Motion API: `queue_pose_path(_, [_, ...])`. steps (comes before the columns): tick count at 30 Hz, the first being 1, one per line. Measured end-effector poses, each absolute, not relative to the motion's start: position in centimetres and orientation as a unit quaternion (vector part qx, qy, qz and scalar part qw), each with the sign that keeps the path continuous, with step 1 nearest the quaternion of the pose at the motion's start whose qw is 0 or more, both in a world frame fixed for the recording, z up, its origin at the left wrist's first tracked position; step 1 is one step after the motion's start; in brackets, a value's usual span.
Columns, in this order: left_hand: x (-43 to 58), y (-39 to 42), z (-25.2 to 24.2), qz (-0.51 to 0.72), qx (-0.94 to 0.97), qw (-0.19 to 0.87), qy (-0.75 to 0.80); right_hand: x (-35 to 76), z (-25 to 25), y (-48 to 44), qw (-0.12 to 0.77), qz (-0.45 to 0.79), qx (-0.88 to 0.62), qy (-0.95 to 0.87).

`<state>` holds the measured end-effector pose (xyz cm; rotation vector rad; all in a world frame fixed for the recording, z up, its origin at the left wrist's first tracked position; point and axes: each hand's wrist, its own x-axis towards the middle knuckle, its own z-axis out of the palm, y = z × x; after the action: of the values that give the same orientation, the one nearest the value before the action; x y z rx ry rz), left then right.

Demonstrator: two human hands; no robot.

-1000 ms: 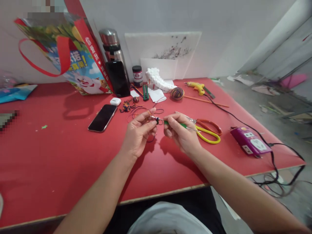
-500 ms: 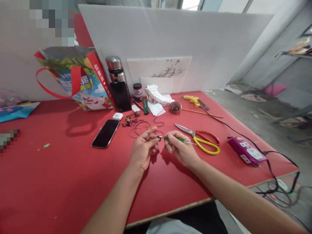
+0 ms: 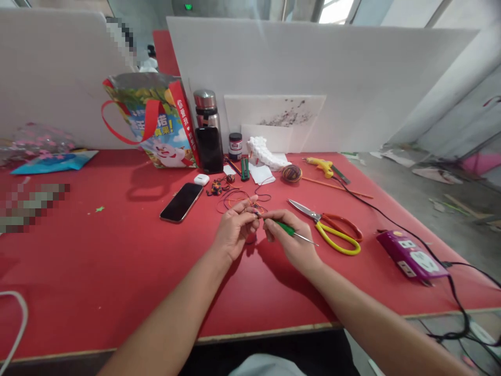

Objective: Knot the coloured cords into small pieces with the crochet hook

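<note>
Both my hands meet over the middle of the red table (image 3: 97, 271). My left hand (image 3: 235, 230) pinches thin coloured thread (image 3: 238, 199) that trails away in loops on the table. My right hand (image 3: 291, 237) is closed round a green-handled crochet hook (image 3: 291, 231), its metal end sticking out to the right. The hook's tip meets the thread between my fingertips, where the small piece is too tiny to make out.
Yellow and red scissors (image 3: 332, 232) lie right of my hands, a purple power strip (image 3: 410, 256) further right with black cable. A phone (image 3: 181, 202), earbud case (image 3: 201, 179), yarn ball (image 3: 291, 173), glue gun (image 3: 323, 165), flask (image 3: 206, 112), printed bag (image 3: 156, 125) and white foam boards stand behind.
My head has lifted and shifted, so the table shows lower and more of the back wall appears. Both hands stay together on the thread and hook, with only small finger movement.
</note>
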<state>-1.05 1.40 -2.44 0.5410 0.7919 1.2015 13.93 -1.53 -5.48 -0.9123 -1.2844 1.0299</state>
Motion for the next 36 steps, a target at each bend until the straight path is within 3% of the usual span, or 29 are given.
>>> queue_pose_path(8, [-0.3, 2.8, 1.1, 0.567, 0.292, 0.685, 0.352, 14.4, -1.5, 0.9, 0.589, 0.466, -0.347, -0.562])
queue_pose_path(13, [-0.3, 3.9, -1.2, 0.550, 0.235, 0.706, 0.378, 13.6, -4.5, 1.6, 0.602, 0.459, -0.378, -0.533])
queue_pose_path(17, [-0.9, 3.9, -3.3, 0.534, 0.235, 0.716, 0.385, 13.7, -6.8, 1.4, 0.539, 0.478, -0.360, -0.593])
queue_pose_path(31, [-1.2, 3.6, -4.5, 0.534, 0.252, 0.726, 0.352, 14.4, -5.8, 1.7, 0.550, 0.563, -0.352, -0.507])
queue_pose_path(36, [-2.0, 3.7, -3.9, 0.540, 0.248, 0.732, 0.333, 15.3, -6.3, 1.5, 0.481, 0.531, -0.334, -0.613])
